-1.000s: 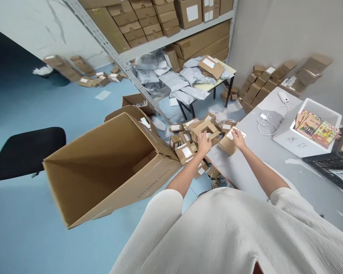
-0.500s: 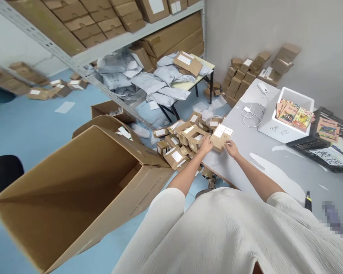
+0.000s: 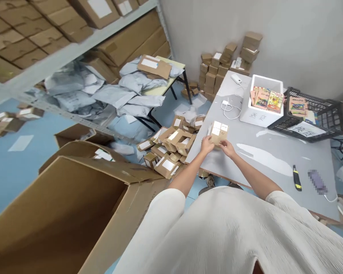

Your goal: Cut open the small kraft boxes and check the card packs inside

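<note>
Over the near left part of the grey table point(image 3: 247, 167) I hold a small brown cardboard box point(image 3: 219, 136) with white labels on its top. My left hand point(image 3: 207, 144) grips its left side, fingers closed on the edge. At the near right corner my right hand point(image 3: 227, 147) has its fingers pinched on the box. The underside is hidden, so I cannot tell whether it rests on the table. Just left of the table edge lies a heap of small cardboard boxes point(image 3: 167, 164), several with white labels.
A large open carton point(image 3: 148, 194) stands at the left. On the table are a white foam box point(image 3: 260, 118) with booklets, a black crate point(image 3: 328, 131), a utility knife point(image 3: 297, 179) and a white cable point(image 3: 230, 116). Grey mailing bags point(image 3: 111, 94) pile up beyond, below the shelf point(image 3: 85, 48).
My view has swung to the right, bringing more of the table into sight. The labelled box has moved from the table's left edge further over the table, still between both hands.
</note>
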`<state>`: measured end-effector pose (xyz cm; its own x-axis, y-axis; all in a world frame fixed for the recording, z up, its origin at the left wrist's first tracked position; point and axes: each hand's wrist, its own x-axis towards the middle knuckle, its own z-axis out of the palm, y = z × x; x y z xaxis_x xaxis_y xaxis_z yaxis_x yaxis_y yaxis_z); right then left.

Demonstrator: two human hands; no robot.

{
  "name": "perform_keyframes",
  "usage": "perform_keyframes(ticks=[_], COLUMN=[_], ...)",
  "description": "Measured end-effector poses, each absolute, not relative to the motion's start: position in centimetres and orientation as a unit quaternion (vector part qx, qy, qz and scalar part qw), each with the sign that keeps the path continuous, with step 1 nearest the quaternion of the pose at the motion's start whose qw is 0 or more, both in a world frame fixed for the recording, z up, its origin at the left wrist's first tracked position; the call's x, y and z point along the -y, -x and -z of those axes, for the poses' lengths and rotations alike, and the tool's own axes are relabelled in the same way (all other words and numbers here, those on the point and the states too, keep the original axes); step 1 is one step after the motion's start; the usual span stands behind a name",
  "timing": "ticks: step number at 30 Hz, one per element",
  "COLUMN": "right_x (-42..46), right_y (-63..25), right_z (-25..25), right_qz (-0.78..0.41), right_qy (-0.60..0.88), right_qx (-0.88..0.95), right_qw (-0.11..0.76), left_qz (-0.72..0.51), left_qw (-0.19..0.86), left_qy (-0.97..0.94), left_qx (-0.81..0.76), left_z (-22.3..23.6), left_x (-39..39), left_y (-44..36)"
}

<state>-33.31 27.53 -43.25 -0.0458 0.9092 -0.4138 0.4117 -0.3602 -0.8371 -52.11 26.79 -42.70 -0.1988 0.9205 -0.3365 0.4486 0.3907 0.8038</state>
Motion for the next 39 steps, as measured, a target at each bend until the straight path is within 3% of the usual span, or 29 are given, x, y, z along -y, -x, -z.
perform_keyframes(ticks=[5, 13, 23, 31, 39], right_x=[-25.1, -22.7, -19.2, -17.6, -16.7], right_y=[28.0, 16.6, 2.1, -2.2, -3.6], right_z=[42.3, 40.7, 40.5, 41.0, 41.4], right_qz=[-0.472, -0.391, -0.370, -0.384, -0.393], right_qy=[0.687, 0.723, 0.742, 0.737, 0.779], right_qx=[0.470, 0.432, 0.417, 0.431, 0.364], right_qw=[0.292, 0.371, 0.373, 0.351, 0.326], left_qz=[-0.258, -0.233, -0.218, -0.131, -0.125], left_qw=[0.407, 0.477, 0.531, 0.502, 0.433], left_qy=[-0.547, -0.543, -0.494, -0.493, -0.579], left_qx=[-0.684, -0.651, -0.653, -0.698, -0.679], left_z=[41.0, 40.2, 40.5, 40.9, 40.0], left_x=[-28.1, -26.7, -22.4, -19.6, -24.5], left_y=[46.5, 35.2, 21.0, 17.4, 17.1])
